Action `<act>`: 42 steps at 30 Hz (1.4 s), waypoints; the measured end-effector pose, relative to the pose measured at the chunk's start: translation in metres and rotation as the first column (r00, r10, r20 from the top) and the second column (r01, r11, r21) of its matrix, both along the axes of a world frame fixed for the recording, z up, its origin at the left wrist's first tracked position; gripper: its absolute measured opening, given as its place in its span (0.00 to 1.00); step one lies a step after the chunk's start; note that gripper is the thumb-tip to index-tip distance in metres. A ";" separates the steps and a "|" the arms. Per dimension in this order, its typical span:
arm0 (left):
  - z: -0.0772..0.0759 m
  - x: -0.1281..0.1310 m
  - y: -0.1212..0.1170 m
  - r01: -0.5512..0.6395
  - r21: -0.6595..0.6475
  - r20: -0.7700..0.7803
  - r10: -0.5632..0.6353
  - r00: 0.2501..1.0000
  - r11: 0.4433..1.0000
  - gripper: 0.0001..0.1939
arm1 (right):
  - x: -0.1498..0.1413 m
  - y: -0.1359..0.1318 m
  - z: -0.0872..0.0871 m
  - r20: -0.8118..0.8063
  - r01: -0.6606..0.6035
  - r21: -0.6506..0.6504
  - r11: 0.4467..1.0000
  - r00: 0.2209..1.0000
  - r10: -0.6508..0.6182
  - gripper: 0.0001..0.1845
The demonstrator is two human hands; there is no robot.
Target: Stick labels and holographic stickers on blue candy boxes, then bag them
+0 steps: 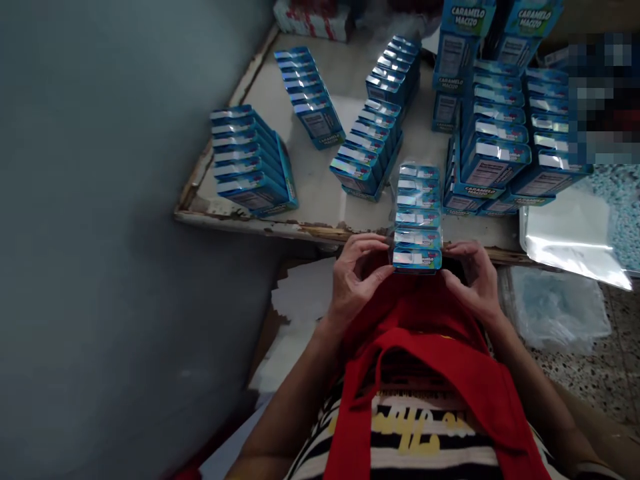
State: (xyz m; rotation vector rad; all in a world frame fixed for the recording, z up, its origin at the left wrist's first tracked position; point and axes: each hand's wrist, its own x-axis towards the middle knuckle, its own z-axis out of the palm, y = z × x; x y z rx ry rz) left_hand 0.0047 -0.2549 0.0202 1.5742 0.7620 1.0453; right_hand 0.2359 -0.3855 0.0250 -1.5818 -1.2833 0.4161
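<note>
A row of several small blue candy boxes (418,219) sits in clear plastic wrap at the table's front edge, close to my body. My left hand (356,275) pinches the wrap at the near left corner of the row, thumb low and fingers along the side. On the opposite side, my right hand (474,279) has its thumb and fingers at the near right corner. The fingertips of both hands partly hide behind the wrap and the boxes' sides. Light glints on the film over the box tops.
More rows of blue boxes in trays stand on the worn white table (320,193). Taller stacks (493,133) of them rise at the right. Clear plastic sheets (575,227) hang over the front right edge, with plastic bags (560,310) below. A grey wall (100,200) borders the left.
</note>
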 end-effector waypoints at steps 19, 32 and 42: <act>0.060 0.023 0.042 0.254 0.630 -0.445 0.073 0.892 0.734 0.09 | -0.018 0.023 0.006 0.343 0.118 0.271 0.955 0.916 -0.210 0.07; 0.085 0.052 0.084 0.502 0.109 -0.496 -0.391 0.776 0.858 0.15 | 0.001 0.040 0.005 -0.376 -0.007 0.009 1.000 0.927 0.010 0.08; 0.003 -0.002 -0.018 -0.057 0.420 -0.228 0.166 0.959 0.906 0.24 | 0.006 0.001 -0.025 -0.046 -0.085 0.099 0.991 0.995 0.089 0.26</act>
